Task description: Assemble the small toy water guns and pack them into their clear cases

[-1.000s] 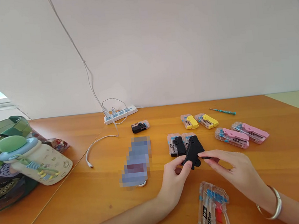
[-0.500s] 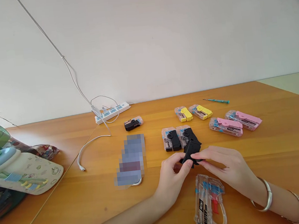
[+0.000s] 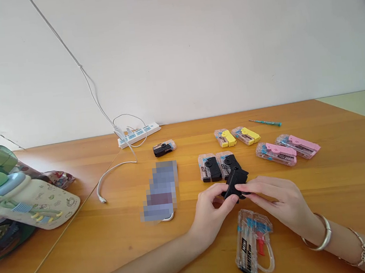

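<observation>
Between both hands is a black plastic casing piece (image 3: 236, 182), lifted above the table and partly covered by fingers. My left hand (image 3: 211, 211) pinches its left side with thumb and fingers. My right hand (image 3: 276, 194) grips its right side with the fingertips. Just below lies a clear mini water gun (image 3: 246, 247) with blue parts, a red trigger and a looped tube, with no coloured cover on it. Behind the held piece, a folded black water gun (image 3: 210, 168) lies beside another black water gun (image 3: 227, 163), whose lower part the piece hides.
Yellow water guns (image 3: 225, 138), pink water guns (image 3: 275, 153) and a small screwdriver (image 3: 266, 122) lie behind to the right. Further left are another black water gun (image 3: 164, 148), a blurred phone (image 3: 162, 190), a power strip (image 3: 139, 134), a white cable (image 3: 101, 188) and a bottle (image 3: 42, 203).
The black casing piece has turned slightly in my fingers, showing more of its broad face. Both hands keep their grip. The view has shifted slightly.
</observation>
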`<state>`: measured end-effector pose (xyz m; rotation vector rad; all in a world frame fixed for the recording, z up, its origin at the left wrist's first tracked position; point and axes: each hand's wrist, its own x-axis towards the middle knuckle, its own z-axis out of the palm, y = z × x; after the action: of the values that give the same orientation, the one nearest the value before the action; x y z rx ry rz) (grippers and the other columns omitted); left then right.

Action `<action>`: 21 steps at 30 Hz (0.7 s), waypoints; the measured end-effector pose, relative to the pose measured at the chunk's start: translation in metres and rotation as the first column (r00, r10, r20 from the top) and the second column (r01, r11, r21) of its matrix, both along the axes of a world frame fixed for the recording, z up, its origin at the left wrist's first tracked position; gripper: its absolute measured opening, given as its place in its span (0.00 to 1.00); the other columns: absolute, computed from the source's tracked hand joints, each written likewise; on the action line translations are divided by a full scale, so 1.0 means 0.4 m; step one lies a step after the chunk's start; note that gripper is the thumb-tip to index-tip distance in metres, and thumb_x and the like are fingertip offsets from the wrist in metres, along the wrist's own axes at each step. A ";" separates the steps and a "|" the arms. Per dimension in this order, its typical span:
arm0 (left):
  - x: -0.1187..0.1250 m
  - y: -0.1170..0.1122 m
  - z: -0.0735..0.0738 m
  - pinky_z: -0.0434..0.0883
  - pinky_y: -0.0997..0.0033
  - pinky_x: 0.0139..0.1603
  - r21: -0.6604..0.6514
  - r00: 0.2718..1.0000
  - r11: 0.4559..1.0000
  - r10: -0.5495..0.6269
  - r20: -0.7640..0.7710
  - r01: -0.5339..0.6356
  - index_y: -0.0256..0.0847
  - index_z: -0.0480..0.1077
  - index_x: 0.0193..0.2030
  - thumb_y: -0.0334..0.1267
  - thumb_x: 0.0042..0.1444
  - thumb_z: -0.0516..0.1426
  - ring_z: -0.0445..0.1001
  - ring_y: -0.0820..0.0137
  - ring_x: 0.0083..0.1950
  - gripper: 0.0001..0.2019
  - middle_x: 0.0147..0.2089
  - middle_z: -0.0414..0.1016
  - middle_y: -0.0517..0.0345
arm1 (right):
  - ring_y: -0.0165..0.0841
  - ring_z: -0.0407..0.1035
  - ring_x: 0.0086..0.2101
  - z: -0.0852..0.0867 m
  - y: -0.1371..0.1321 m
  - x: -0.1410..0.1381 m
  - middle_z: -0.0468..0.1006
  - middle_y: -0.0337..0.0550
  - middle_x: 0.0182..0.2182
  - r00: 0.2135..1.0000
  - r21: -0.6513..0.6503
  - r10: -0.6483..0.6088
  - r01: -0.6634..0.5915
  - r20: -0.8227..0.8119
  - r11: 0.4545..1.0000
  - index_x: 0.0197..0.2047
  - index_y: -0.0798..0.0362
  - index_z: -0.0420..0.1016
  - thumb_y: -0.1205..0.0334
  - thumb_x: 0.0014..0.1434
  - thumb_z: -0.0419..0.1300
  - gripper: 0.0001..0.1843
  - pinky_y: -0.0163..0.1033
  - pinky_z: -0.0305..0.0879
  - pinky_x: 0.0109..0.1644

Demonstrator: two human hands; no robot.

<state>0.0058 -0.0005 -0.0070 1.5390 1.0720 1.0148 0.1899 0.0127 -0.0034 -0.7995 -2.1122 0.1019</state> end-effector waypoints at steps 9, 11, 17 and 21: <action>0.001 0.004 -0.003 0.69 0.73 0.38 -0.030 0.999 0.999 0.035 0.039 -0.034 0.35 0.73 0.39 0.39 0.55 0.55 0.71 0.66 0.40 0.11 0.39 0.75 0.51 | 0.29 0.74 0.34 -0.008 0.006 -0.003 0.80 0.40 0.36 0.995 0.030 -0.030 0.028 0.095 0.999 0.48 0.47 0.73 0.64 0.63 0.53 0.12 0.33 0.70 0.35; 0.000 0.005 -0.003 0.69 0.73 0.38 -0.033 0.998 0.999 0.044 0.039 -0.043 0.35 0.73 0.38 0.39 0.55 0.55 0.71 0.65 0.40 0.11 0.39 0.75 0.51 | 0.30 0.74 0.36 -0.007 0.005 -0.002 0.80 0.40 0.38 0.994 0.005 -0.015 0.015 0.106 1.000 0.49 0.47 0.73 0.64 0.63 0.53 0.13 0.33 0.70 0.37; 0.002 0.005 0.000 0.69 0.73 0.37 -0.039 0.999 0.998 0.041 0.027 -0.040 0.34 0.73 0.38 0.39 0.54 0.55 0.71 0.66 0.39 0.10 0.38 0.75 0.52 | 0.28 0.74 0.35 -0.012 0.004 -0.005 0.79 0.39 0.37 0.998 -0.084 -0.002 0.007 0.059 0.996 0.47 0.46 0.72 0.67 0.63 0.52 0.13 0.32 0.69 0.37; 0.002 0.003 0.003 0.69 0.74 0.35 -0.030 0.999 0.998 0.048 -0.004 -0.049 0.35 0.73 0.38 0.39 0.54 0.55 0.71 0.66 0.38 0.10 0.38 0.75 0.52 | 0.28 0.73 0.31 -0.011 0.004 -0.011 0.79 0.38 0.34 0.999 -0.204 -0.046 0.048 0.016 0.978 0.45 0.48 0.70 0.65 0.62 0.53 0.09 0.34 0.69 0.35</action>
<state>0.0066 0.0007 -0.0060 1.4970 1.1268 1.0249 0.1856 0.0145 -0.0078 -0.9726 -2.1147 0.2937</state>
